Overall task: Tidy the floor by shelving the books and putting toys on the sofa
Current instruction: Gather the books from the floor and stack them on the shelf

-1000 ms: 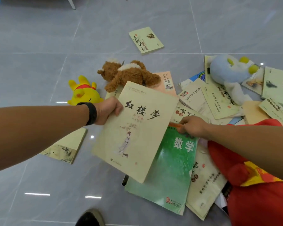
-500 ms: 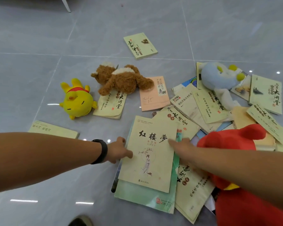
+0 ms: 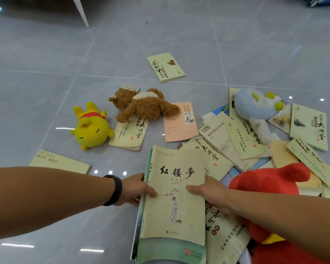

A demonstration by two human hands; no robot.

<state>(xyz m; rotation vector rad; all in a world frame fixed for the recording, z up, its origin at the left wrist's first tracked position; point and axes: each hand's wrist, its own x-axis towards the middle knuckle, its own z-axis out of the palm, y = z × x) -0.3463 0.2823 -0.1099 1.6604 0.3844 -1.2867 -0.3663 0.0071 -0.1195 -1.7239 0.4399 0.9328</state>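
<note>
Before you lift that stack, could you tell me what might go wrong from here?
The cream book lies loose on the green book, so it may slide off as the left hand and right hand lift. The red plush beside the right arm could be dragged along.

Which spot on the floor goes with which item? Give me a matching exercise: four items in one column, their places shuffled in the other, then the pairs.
Items
1. yellow bear plush
2. brown teddy bear
3. light blue plush
4. cream book with the robed figure

Places
A. gripped by the left hand and right hand, on top of a green book
B. on the pile of books at the right
C. on bare tile, farthest left of the toys
D. partly on a cream book and a pink book

Pairs: 1-C, 2-D, 3-B, 4-A
</note>
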